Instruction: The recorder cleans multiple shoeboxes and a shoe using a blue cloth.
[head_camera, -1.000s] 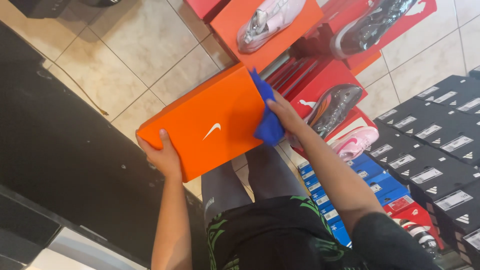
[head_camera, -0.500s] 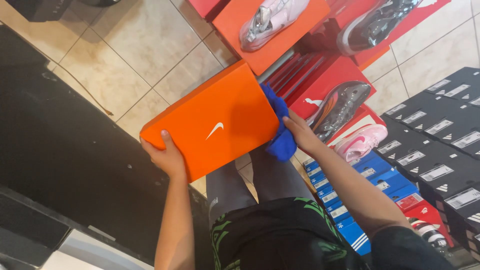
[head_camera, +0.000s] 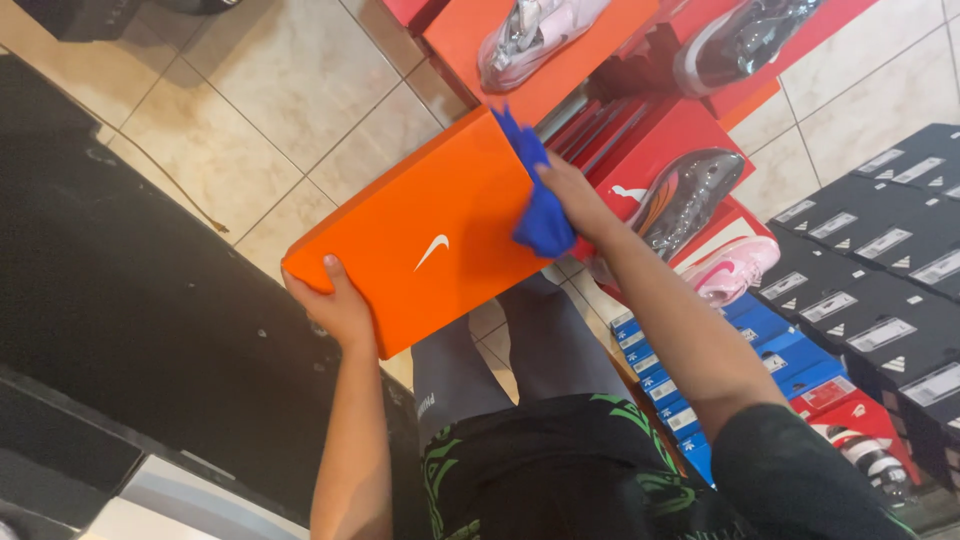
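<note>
Cardboard shoebox (head_camera: 420, 240) feels light, stiff; my left hand (head_camera: 335, 305) clamps its near corner, my right hand (head_camera: 570, 195) pinches a soft blue cloth (head_camera: 540, 215) against its far edge.

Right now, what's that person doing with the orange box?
A person holds an orange shoebox up in front of them. The left hand grips its near corner, and the right hand presses a blue cloth against its far end. Shoes sit on stacked red, blue and black boxes beside them on the tiled floor.
</note>
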